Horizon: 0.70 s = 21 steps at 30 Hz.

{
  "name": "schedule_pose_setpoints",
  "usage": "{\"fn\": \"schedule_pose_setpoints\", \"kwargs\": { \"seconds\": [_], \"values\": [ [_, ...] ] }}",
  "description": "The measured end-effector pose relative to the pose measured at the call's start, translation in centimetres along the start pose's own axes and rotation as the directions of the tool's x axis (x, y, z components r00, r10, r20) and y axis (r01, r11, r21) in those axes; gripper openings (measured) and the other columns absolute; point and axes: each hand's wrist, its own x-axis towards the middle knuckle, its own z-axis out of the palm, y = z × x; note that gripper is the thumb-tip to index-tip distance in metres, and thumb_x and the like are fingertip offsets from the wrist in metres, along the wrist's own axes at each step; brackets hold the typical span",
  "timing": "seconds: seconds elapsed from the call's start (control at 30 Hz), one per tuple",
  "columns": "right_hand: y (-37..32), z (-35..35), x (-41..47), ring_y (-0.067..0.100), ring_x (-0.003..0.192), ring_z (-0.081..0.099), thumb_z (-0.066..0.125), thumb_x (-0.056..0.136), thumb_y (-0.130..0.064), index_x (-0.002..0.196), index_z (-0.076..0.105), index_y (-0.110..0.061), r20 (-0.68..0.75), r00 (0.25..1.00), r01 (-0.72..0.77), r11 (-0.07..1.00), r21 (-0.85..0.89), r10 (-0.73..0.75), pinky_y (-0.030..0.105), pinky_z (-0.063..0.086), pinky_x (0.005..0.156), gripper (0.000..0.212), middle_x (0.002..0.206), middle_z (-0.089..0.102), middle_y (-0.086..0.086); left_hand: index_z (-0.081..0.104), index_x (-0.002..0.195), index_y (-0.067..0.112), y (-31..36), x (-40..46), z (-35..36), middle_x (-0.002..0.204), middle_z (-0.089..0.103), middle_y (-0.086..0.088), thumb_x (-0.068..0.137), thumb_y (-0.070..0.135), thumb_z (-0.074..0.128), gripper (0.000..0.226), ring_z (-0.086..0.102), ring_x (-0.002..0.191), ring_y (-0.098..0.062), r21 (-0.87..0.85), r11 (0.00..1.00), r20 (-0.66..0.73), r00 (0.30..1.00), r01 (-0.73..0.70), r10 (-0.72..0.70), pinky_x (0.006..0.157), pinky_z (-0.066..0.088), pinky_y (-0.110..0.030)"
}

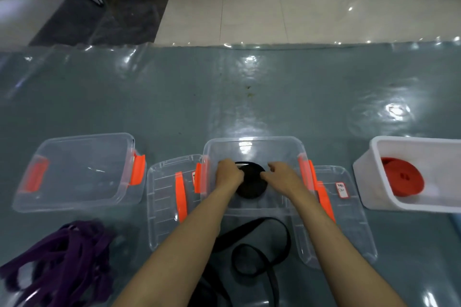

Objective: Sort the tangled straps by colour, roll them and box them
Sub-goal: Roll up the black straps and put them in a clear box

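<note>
Two bare forearms are showing, rising from the bottom edge toward the middle of the frame. No sleeves are reaching the wrists. The left hand (228,173) and right hand (280,174) are wearing nothing visible.

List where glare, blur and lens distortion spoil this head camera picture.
Head view: bright glare patches sit on the clear plastic sheet and on the middle clear box; the purple straps at the lower left look smeared and soft; the wide lens bows the sheet's far edge and stretches the forearms; the black roll between the left hand and right hand shows little detail.
</note>
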Motion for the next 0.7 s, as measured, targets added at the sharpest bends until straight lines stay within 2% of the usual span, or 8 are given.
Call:
{"fn": "schedule_pose_setpoints", "kwargs": {
  "seconds": [0.07, 0.17, 0.23, 0.37, 0.43, 0.53, 0.63, 0.7],
  "values": [
    [0.1, -1.0, -2.4, 0.029, 0.123, 0.065, 0.066, 0.1, -0.019, 0.142, 0.062, -0.005, -0.099, 0.987, 0.128, 0.991, 0.03, -0.124, 0.036, 0.048, 0.107, 0.045, 0.139, 0.065, 0.014, 0.065, 0.12, -0.001, 0.2, -1.8, -1.3, 0.121, 0.069, -0.021, 0.097, 0.012, 0.06, 0.027, 0.067, 0.111, -0.039, 0.103, 0.989, 0.012, 0.995, -0.102, 0.102, 0.089, 0.054, -0.04],
    [1.0, -1.9, -6.6, 0.016, 0.1, 0.068, 0.067, 0.1, -0.016, 0.131, 0.07, -0.014, -0.269, 0.921, 0.306, 0.951, 0.049, -0.282, 0.026, 0.053, 0.094, 0.031, 0.123, 0.072, 0.004, 0.067, 0.113, 0.003, 0.1, -6.0, -3.2, 0.114, 0.07, -0.019, 0.096, 0.011, 0.055, 0.022, 0.066, 0.106, -0.04, 0.192, 0.937, -0.048, 0.951, -0.292, 0.306, 0.088, 0.055, -0.045],
    [1.9, -1.9, -9.4, 0.01, 0.095, 0.067, 0.066, 0.101, -0.014, 0.124, 0.074, -0.017, -0.35, 0.868, 0.389, 0.92, 0.04, -0.352, 0.019, 0.051, 0.087, 0.025, 0.114, 0.073, -0.004, 0.069, 0.112, 0.007, -0.7, -9.3, -4.2, 0.11, 0.07, -0.015, 0.097, 0.013, 0.054, 0.022, 0.066, 0.103, -0.036, 0.233, 0.885, -0.089, 0.897, -0.404, 0.433, 0.087, 0.055, -0.045],
    [4.3, -0.4, -14.1, 0.006, 0.092, 0.069, 0.064, 0.101, -0.008, 0.115, 0.076, -0.021, -0.423, 0.816, 0.462, 0.884, 0.068, -0.394, 0.023, 0.055, 0.082, 0.023, 0.104, 0.074, -0.011, 0.072, 0.116, 0.013, -4.3, -15.7, -5.1, 0.111, 0.073, -0.005, 0.1, 0.015, 0.058, 0.021, 0.068, 0.099, -0.024, 0.215, 0.775, -0.159, 0.761, -0.595, 0.629, 0.086, 0.055, -0.039],
    [6.0, 1.2, -15.7, 0.006, 0.088, 0.069, 0.064, 0.1, -0.007, 0.111, 0.076, -0.024, -0.431, 0.819, 0.448, 0.892, 0.069, -0.378, 0.022, 0.055, 0.078, 0.023, 0.096, 0.073, -0.015, 0.073, 0.114, 0.015, -6.9, -17.9, -5.0, 0.111, 0.075, -0.002, 0.1, 0.015, 0.06, 0.019, 0.069, 0.096, -0.022, 0.23, 0.751, -0.172, 0.734, -0.619, 0.658, 0.082, 0.054, -0.035],
    [8.9, 4.4, -17.0, 0.016, 0.082, 0.069, 0.068, 0.098, -0.009, 0.108, 0.076, -0.02, -0.367, 0.864, 0.365, 0.931, -0.017, -0.346, 0.033, 0.055, 0.078, 0.018, 0.091, 0.072, -0.012, 0.073, 0.111, 0.017, -10.7, -19.8, -4.1, 0.109, 0.075, 0.001, 0.1, 0.016, 0.061, 0.017, 0.069, 0.095, -0.022, 0.234, 0.792, -0.152, 0.783, -0.565, 0.603, 0.082, 0.054, -0.036],
    [11.4, 8.1, -17.5, 0.024, 0.095, 0.071, 0.072, 0.097, -0.02, 0.115, 0.072, -0.016, -0.133, 0.967, 0.206, 0.975, -0.087, -0.216, 0.036, 0.055, 0.087, 0.018, 0.104, 0.075, 0.001, 0.073, 0.107, 0.019, -14.2, -20.9, -2.7, 0.106, 0.074, 0.002, 0.099, 0.018, 0.06, 0.016, 0.067, 0.096, -0.022, 0.268, 0.841, -0.135, 0.846, -0.47, 0.516, 0.076, 0.047, -0.031],
    [12.6, 10.2, -18.0, 0.026, 0.103, 0.07, 0.075, 0.096, -0.029, 0.117, 0.068, -0.015, -0.001, 0.991, 0.136, 0.983, -0.121, -0.137, 0.035, 0.053, 0.089, 0.026, 0.109, 0.075, 0.004, 0.073, 0.108, 0.019, -16.3, -21.4, -1.9, 0.108, 0.074, 0.001, 0.098, 0.018, 0.058, 0.018, 0.067, 0.101, -0.024, 0.283, 0.869, -0.116, 0.885, -0.406, 0.451, 0.079, 0.049, -0.034]
  ]
}}
